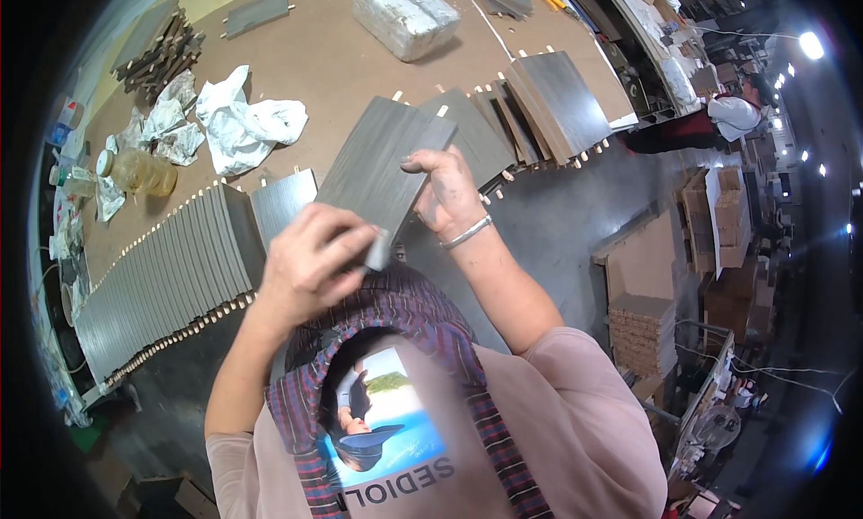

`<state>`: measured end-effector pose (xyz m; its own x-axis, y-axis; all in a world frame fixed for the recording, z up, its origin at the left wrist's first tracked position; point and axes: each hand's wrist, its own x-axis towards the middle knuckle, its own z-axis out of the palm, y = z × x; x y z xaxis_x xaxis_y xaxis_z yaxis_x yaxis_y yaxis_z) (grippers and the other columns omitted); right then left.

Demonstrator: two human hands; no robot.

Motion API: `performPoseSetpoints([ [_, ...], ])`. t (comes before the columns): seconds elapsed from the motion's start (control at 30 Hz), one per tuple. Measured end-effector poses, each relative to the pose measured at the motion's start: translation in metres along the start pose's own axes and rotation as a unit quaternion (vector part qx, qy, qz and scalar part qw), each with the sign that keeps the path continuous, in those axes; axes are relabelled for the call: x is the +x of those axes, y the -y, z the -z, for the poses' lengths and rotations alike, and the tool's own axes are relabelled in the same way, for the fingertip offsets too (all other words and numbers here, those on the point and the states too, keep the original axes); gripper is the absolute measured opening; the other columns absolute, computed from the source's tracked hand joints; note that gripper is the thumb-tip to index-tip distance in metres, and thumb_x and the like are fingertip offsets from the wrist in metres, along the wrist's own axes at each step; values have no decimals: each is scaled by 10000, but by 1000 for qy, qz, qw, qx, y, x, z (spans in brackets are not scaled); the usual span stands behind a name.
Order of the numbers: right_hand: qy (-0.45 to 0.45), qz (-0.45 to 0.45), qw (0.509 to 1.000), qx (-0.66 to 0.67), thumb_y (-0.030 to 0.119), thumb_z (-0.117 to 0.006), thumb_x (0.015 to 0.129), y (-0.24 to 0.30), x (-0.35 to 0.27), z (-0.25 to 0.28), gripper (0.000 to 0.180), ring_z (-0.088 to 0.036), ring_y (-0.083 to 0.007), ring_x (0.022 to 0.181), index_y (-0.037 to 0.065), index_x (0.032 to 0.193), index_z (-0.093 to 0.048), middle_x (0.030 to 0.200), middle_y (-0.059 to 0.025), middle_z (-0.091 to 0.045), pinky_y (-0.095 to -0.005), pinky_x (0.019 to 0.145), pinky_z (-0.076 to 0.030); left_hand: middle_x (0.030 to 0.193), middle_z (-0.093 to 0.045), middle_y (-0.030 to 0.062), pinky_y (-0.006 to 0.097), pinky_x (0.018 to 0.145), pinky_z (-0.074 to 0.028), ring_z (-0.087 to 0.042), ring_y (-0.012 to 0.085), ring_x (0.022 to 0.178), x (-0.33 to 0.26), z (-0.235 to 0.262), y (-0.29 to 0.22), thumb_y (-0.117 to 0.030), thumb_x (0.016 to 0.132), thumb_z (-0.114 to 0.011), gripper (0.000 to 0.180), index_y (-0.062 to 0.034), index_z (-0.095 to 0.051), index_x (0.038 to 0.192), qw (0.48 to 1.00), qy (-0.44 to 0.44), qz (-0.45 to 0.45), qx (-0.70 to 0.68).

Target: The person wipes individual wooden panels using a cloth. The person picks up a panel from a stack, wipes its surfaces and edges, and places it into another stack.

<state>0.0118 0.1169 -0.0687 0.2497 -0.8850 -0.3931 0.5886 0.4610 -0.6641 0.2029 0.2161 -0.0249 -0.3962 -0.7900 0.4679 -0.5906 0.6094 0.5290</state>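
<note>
Grey wooden panel [382, 173]: held tilted above the near edge of the desk [333, 65], between both hands. Left hand [310, 263]: grip clenched on the panel's near end. Right hand [449, 191]: fingers curled over the panel's right edge, grasping it. Left: a row of like panels [166, 272] stood on edge. Right: a leaning stack of panels [539, 110]. Far left: crumpled white paper [243, 124]. Far: a wrapped white block [404, 16].

brown workbench [342, 61] | grey concrete floor [575, 222] | stacked cardboard boxes [643, 330] at right | bright ceiling lamp [812, 44]
</note>
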Motion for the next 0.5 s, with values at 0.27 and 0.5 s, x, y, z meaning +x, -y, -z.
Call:
performPoseSetpoints([
  [0.27, -61, 9, 998, -16, -52, -561, 720, -4, -1, -4, 193, -584, -223, 761, 21, 890, -507, 824, -93, -572, -420, 776, -518, 942, -612, 108, 394, 726, -508, -596, 296, 847, -5, 12, 7, -60, 578, -697, 437, -38, -653, 1012, 999, -38, 12, 32],
  [0.5, -22, -20, 1000, 3, 8, -587, 740, 1, 0, 5, 186, -606, -235, 794, 28, 910, -515, 864, -97, -584, -425, 774, -541, 984, -628, 107, 333, 808, -504, -618, 258, 919, -25, 26, 49, -35, 631, -665, 415, -14, -661, 1046, 982, -51, 178, 42],
])
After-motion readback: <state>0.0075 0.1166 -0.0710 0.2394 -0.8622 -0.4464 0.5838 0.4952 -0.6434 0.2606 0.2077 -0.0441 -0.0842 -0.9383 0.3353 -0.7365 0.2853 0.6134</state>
